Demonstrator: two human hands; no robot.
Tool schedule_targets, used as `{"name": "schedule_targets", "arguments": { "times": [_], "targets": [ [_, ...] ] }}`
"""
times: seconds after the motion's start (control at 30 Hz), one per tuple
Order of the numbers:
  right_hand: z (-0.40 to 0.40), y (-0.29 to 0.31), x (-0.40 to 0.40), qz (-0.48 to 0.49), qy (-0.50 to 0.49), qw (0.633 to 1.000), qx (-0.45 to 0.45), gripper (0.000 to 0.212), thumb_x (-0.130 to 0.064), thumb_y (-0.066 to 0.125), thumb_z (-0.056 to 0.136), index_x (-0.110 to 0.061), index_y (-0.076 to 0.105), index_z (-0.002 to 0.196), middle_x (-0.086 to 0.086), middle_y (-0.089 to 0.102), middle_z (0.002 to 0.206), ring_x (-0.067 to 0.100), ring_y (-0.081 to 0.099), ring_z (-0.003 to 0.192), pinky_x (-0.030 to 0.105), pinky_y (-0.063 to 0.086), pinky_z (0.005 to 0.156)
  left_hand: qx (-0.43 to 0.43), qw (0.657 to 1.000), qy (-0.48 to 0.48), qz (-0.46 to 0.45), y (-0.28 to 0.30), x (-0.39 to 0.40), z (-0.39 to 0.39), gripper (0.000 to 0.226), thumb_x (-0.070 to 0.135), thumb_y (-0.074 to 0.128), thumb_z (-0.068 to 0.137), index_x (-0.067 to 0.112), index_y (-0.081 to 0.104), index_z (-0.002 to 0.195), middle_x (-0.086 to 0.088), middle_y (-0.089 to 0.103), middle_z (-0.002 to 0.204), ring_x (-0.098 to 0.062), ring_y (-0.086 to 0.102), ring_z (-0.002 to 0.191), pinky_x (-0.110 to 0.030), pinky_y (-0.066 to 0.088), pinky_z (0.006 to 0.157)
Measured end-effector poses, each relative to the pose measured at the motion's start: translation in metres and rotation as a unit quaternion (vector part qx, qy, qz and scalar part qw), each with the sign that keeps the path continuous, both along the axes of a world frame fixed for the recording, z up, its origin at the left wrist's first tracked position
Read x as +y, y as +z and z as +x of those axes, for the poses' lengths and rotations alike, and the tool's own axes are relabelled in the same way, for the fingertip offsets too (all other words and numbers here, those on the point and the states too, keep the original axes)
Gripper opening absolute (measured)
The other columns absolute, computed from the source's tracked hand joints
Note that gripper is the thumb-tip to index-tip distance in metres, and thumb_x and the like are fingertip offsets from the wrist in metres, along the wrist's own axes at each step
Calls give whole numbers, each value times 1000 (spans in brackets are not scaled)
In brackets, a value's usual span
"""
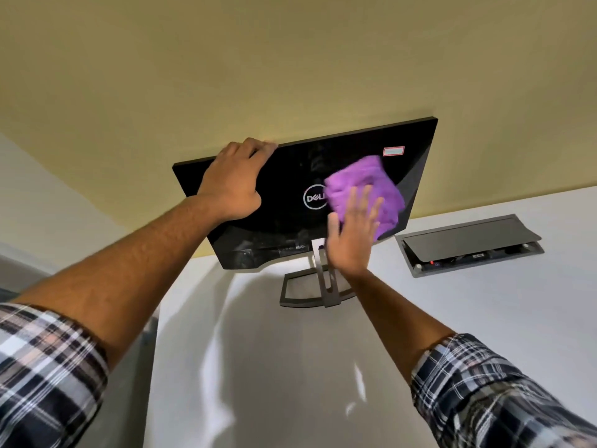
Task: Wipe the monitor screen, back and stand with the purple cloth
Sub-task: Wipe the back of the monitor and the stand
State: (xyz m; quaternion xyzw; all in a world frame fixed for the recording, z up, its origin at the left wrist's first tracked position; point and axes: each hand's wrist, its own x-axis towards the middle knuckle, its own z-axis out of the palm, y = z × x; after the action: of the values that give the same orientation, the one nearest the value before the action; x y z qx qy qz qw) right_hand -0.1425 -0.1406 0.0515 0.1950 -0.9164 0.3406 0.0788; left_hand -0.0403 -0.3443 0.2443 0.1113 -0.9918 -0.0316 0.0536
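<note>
A black monitor (284,176) stands on the white desk with its glossy back, marked by a round logo, turned toward me. My left hand (234,181) grips its top edge, fingers curled over the rim. My right hand (353,231) lies flat with spread fingers on the purple cloth (365,182), pressing it against the back panel to the right of the logo. The grey stand (318,289) shows below the panel, partly hidden by my right wrist. The screen side is out of sight.
A white desk (468,318) carries the monitor. To the right, a grey cable box (471,245) is sunk into the desk with its lid tilted open. A yellow wall (290,59) rises close behind the monitor.
</note>
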Motion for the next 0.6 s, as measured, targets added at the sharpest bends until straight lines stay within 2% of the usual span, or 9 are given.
{"name": "schedule_targets", "arguments": {
  "times": [0.07, 0.17, 0.23, 0.3, 0.37, 0.4, 0.47, 0.53, 0.6],
  "targets": [
    [-10, 7, 0, -69, -82, 992, -66, 75, -60, 14, 104, -23, -2, 167, 3, -10, 175, 33, -10, 161, 65, 19, 126, -1, 1000, 3, 0, 0, 0, 1, 94, 3, 63, 76, 24, 24, 159, 0, 35, 153, -29, 35, 134, -35, 38, 103],
    [6, 18, -23, -100, -121, 983, -94, 74, -55, 13, 103, -21, -2, 167, 4, -11, 175, 34, -11, 160, 64, 16, 127, 4, 1000, 5, 1, -2, 1, 1, 93, 3, 63, 76, 24, 24, 158, 0, 35, 153, -30, 34, 135, -37, 36, 108],
    [35, 12, -43, -89, -80, 991, -52, 70, -48, 24, 107, -21, 1, 168, 7, -7, 176, 38, -11, 160, 66, 11, 126, 9, 1000, 9, 2, -4, 1, 1, 93, 3, 63, 76, 23, 25, 158, -2, 35, 153, -31, 34, 135, -38, 34, 111],
    [69, -4, -60, -48, -19, 999, 1, 66, -42, 35, 109, -17, 17, 167, 11, 5, 175, 42, -6, 160, 66, 10, 126, 12, 1000, 7, 0, -4, 0, 0, 93, 2, 62, 74, 22, 27, 158, -2, 36, 153, -31, 36, 134, -39, 35, 110],
    [85, -21, -68, 15, 18, 1000, 17, 60, -44, 30, 111, -16, 32, 164, 14, 12, 174, 45, -2, 160, 65, 11, 126, 12, 1000, 3, -2, -3, -1, 0, 94, 1, 62, 73, 22, 27, 158, -2, 37, 152, -31, 37, 133, -38, 36, 108],
    [84, -25, -67, 53, 35, 998, 16, 60, -45, 22, 112, -16, 36, 163, 14, 9, 174, 46, -5, 159, 66, 10, 126, 12, 1000, 0, -3, -3, -2, 0, 95, 1, 62, 73, 22, 27, 158, -2, 37, 152, -30, 37, 133, -37, 37, 107],
    [72, -28, -56, 97, 65, 993, 35, 62, -46, 12, 111, -19, 27, 165, 10, -3, 175, 44, -13, 159, 68, 8, 125, 8, 1000, -6, -5, -3, -4, 0, 95, 2, 62, 73, 23, 26, 158, -1, 37, 152, -30, 37, 133, -36, 39, 105],
    [52, -18, -42, 34, 48, 998, 22, 65, -49, 17, 109, -26, 8, 168, 4, -10, 175, 38, -14, 160, 66, 7, 127, 5, 1000, -12, -11, -2, -5, 1, 94, 4, 63, 75, 23, 24, 159, -1, 36, 152, -30, 36, 134, -36, 40, 104],
    [33, 1, -37, -43, -30, 998, -33, 69, -55, 19, 107, -29, -2, 167, 1, -12, 175, 36, -13, 160, 67, 11, 126, -2, 1000, -15, -13, -1, -7, 1, 94, 6, 64, 77, 23, 23, 159, -1, 34, 153, -29, 35, 134, -36, 40, 104]
  ]
}}
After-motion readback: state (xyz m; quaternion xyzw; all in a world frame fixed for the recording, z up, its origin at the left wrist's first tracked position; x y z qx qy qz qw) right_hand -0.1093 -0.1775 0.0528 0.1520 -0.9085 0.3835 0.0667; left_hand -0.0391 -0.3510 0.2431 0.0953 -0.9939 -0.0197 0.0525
